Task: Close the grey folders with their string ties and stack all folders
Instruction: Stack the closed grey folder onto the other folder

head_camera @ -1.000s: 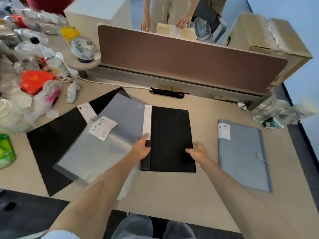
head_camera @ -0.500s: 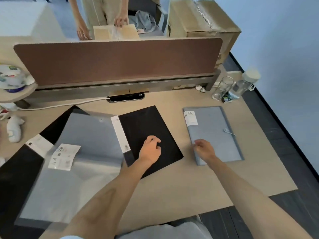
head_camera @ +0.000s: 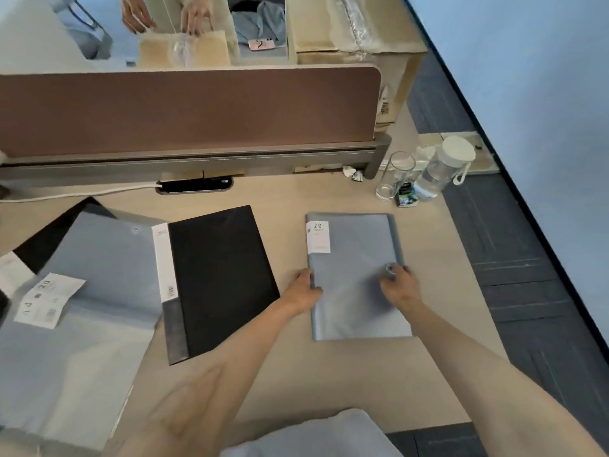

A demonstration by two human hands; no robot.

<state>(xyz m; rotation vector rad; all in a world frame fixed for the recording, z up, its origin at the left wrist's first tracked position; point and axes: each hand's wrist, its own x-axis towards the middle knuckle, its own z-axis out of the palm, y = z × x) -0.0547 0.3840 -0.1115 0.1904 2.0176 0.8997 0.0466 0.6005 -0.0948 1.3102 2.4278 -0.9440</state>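
A closed grey folder point(head_camera: 352, 258) with a white "20" label lies flat on the right of the desk. My left hand point(head_camera: 304, 288) grips its left spine edge. My right hand point(head_camera: 398, 285) rests on its cover, fingers pinched at the string tie button near the right edge. A closed black folder point(head_camera: 224, 278) with a white spine label lies at the middle. Left of it a large grey folder point(head_camera: 92, 291) lies open, with a loose white label on it, over another black folder point(head_camera: 43, 239).
A brown divider panel point(head_camera: 184, 107) runs along the desk's back edge above a cable slot point(head_camera: 194, 185). A drinking glass point(head_camera: 395, 176) and a water bottle point(head_camera: 441, 166) stand at the back right. Another person's hands point(head_camera: 164, 14) work behind the panel. The desk's right edge drops to dark carpet.
My head turned right. My left hand left the black folder and moved onto the small grey folder's left edge. My right hand went from its near corner to the tie button.
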